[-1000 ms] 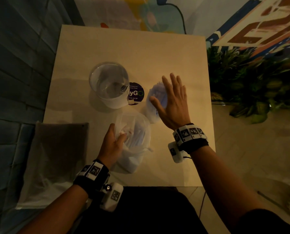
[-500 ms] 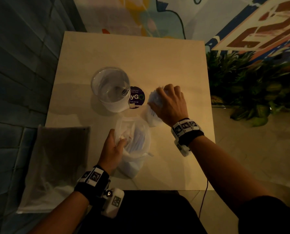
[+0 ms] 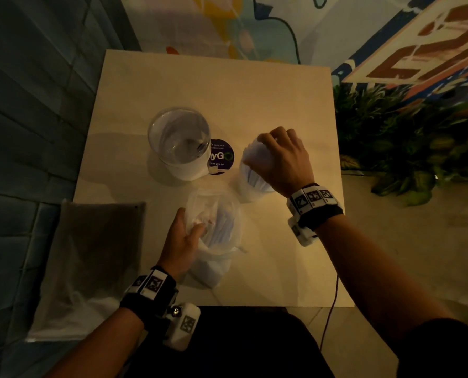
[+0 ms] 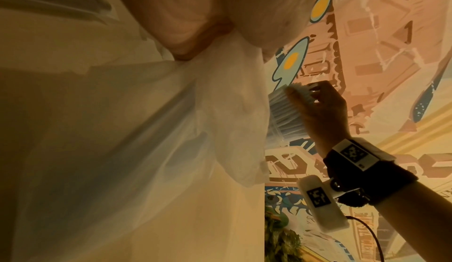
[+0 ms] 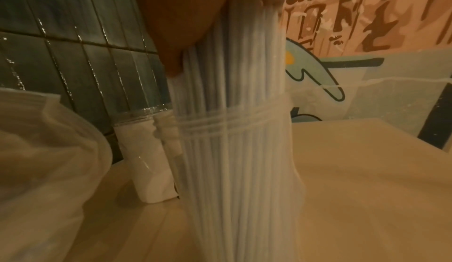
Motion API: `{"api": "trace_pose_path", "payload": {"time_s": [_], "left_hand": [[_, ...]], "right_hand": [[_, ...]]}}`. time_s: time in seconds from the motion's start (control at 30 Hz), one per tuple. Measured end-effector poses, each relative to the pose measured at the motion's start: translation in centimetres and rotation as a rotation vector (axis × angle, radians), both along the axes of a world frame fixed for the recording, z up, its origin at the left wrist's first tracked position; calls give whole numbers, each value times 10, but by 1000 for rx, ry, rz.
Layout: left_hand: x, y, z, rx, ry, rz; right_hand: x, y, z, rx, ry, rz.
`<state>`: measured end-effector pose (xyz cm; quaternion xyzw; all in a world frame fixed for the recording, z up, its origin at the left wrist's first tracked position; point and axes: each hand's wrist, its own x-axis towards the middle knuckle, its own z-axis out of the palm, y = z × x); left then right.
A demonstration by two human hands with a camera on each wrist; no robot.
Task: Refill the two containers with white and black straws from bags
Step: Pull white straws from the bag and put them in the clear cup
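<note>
A clear container (image 3: 252,186) stands right of the table's middle, packed with white straws (image 3: 254,156). My right hand (image 3: 279,156) comes down on the straws from above, its fingers curled round their tops. The right wrist view shows the straw bundle (image 5: 232,92) upright inside the container wall (image 5: 234,169). A second clear container (image 3: 179,140) stands empty to the left and also appears in the right wrist view (image 5: 146,150). My left hand (image 3: 183,236) pinches the rim of an open clear bag (image 3: 219,241) with white straws inside, near the front edge. The left wrist view is mostly filled by the bag (image 4: 171,131).
A round purple sticker (image 3: 221,156) lies between the two containers. A dark flat bag (image 3: 91,268) lies off the table's (image 3: 213,85) left edge, on a grey surface. Tiled wall on the left, plants (image 3: 407,148) on the right, a mural behind.
My right hand, flat and spread over the straws a second ago, has curled its fingers round their tops. The left hand stays on the bag's rim.
</note>
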<state>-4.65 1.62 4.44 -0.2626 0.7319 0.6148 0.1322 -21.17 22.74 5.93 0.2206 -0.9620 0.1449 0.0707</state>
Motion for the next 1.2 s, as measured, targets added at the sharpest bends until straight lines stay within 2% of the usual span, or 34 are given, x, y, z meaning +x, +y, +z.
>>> {"api": "trace_pose_path", "payload": {"time_s": [0.23, 0.3, 0.4, 0.5, 0.63, 0.77, 0.93, 1.2], "left_hand": [[-1, 3, 1, 3, -21, -15], [-1, 3, 1, 13, -30, -16], [-1, 3, 1, 34, -35, -15], [-2, 4, 4, 88, -48, 25], [-4, 7, 13, 199, -71, 85], [-3, 7, 15, 240, -88, 52], [5, 7, -1, 299, -72, 105], [9, 3, 3, 366, -73, 80]], "right_hand": [[4, 11, 11, -134, -32, -104], [10, 15, 15, -207, 30, -124], [27, 12, 28, -421, 131, -119], [64, -5, 36, -549, -90, -36], [116, -28, 11, -431, -516, 120], [137, -39, -23, -242, -735, 85], [138, -53, -38, -53, -822, -69], [144, -66, -39, -144, -878, -100]]}}
